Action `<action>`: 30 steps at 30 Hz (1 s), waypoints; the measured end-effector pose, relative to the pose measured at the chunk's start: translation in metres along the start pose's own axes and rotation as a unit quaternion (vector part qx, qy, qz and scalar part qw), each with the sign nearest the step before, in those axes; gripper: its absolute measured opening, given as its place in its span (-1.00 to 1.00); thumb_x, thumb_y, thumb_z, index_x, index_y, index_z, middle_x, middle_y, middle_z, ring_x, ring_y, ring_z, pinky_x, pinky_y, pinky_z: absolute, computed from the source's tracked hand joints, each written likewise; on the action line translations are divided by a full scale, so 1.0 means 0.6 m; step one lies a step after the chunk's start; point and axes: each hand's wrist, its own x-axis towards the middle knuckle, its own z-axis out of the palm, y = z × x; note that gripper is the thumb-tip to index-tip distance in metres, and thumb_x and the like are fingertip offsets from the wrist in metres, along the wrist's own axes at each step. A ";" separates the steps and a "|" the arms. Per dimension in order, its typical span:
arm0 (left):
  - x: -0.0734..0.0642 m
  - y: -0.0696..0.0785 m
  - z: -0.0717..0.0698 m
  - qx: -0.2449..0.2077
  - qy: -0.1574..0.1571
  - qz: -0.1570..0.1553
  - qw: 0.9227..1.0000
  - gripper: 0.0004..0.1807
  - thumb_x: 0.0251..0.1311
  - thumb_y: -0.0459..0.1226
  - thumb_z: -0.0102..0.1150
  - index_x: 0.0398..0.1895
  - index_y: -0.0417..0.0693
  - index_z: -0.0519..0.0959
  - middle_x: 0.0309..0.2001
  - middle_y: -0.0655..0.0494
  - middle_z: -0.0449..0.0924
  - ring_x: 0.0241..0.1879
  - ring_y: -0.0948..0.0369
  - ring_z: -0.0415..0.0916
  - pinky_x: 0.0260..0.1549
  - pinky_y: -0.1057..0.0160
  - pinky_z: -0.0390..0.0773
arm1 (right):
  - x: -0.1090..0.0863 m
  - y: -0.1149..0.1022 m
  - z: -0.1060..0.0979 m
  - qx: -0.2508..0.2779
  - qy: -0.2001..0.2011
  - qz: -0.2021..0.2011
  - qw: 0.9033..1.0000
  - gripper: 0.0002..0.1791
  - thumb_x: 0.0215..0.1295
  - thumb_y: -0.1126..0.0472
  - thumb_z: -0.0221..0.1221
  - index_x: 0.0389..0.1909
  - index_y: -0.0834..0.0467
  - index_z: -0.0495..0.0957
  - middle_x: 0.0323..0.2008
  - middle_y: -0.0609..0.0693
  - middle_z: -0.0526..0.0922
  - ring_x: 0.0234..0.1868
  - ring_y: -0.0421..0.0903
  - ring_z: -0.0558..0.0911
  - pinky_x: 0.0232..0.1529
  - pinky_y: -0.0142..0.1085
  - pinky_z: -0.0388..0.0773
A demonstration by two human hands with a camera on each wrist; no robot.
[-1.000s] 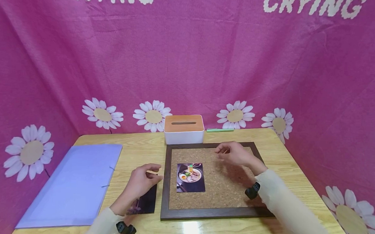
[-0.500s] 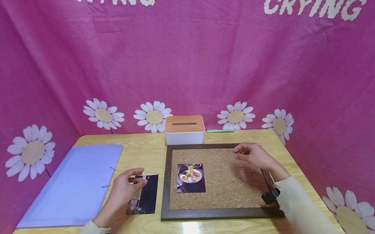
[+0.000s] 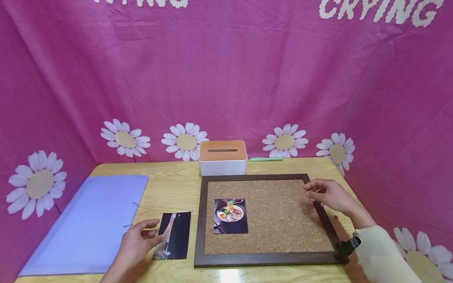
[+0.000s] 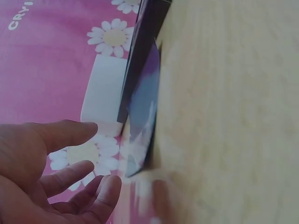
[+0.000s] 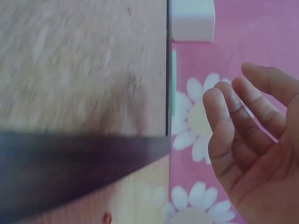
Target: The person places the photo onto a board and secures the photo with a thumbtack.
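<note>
My left hand [image 3: 137,241] hovers by the left edge of a dark photo [image 3: 178,235] on the table, fingers loosely bent and holding nothing. In the left wrist view that photo [image 4: 144,112] looks bowed up from the wood. To its right lies a framed cork board [image 3: 276,218], with a photo of a ramen bowl [image 3: 230,216] on its left part. Over the board's right edge hangs my right hand [image 3: 333,196]; its relaxed fingers hold nothing in the right wrist view. A tiny reddish object [image 3: 336,217] lies on the table beneath the right wrist.
A lilac folder [image 3: 92,224] covers the table's left side. Behind the board stand a white tissue box with a wooden lid [image 3: 223,158] and a light green pen-like stick [image 3: 266,159]. Pink cloth with daisies [image 3: 229,75] encloses the table's back and sides.
Both hands have moved apart: the left drew back leftward, uncovering the dark photo; the right slid rightward from above the cork to the frame's right edge. The small reddish object has come into view.
</note>
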 end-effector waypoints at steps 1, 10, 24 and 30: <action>0.000 -0.003 0.000 0.002 0.001 0.000 1.000 -0.44 -0.05 -0.29 0.54 0.10 -0.18 0.63 -0.01 -0.14 0.69 -0.13 0.11 0.68 -0.28 0.43 0.59 | -0.004 0.004 -0.003 0.000 0.001 0.001 1.000 -0.67 0.38 0.10 0.23 0.04 0.20 0.59 -0.20 0.13 0.69 -0.28 0.00 0.66 -0.40 -0.20 0.61; 0.003 -0.017 0.012 0.047 -0.015 0.015 0.999 -0.43 -0.14 -0.33 0.55 0.06 -0.16 0.65 -0.15 -0.01 0.71 -0.16 0.16 0.63 -0.20 0.30 0.58 | -0.024 0.044 -0.021 0.030 -0.011 0.028 0.999 -0.62 0.40 0.07 0.22 0.06 0.27 0.57 -0.18 0.19 0.65 -0.32 -0.03 0.62 -0.46 -0.16 0.61; 0.004 -0.016 0.019 0.062 -0.019 0.010 0.998 -0.39 -0.23 -0.48 0.55 0.06 -0.17 0.67 -0.14 -0.03 0.62 -0.18 0.16 0.56 -0.24 0.32 0.53 | -0.048 0.108 -0.031 0.017 -0.017 0.049 0.999 -0.65 0.39 0.13 0.22 0.04 0.30 0.59 -0.23 0.14 0.72 -0.33 -0.09 0.70 -0.34 -0.29 0.60; 0.002 -0.011 0.019 0.070 -0.025 0.025 0.997 -0.36 -0.25 -0.42 0.58 0.07 -0.18 0.66 0.00 -0.14 0.60 -0.11 0.06 0.63 -0.13 0.15 0.61 | -0.057 0.120 -0.034 0.028 -0.021 0.063 0.997 -0.67 0.39 0.17 0.21 0.01 0.34 0.59 -0.26 0.17 0.73 -0.34 -0.09 0.70 -0.36 -0.27 0.62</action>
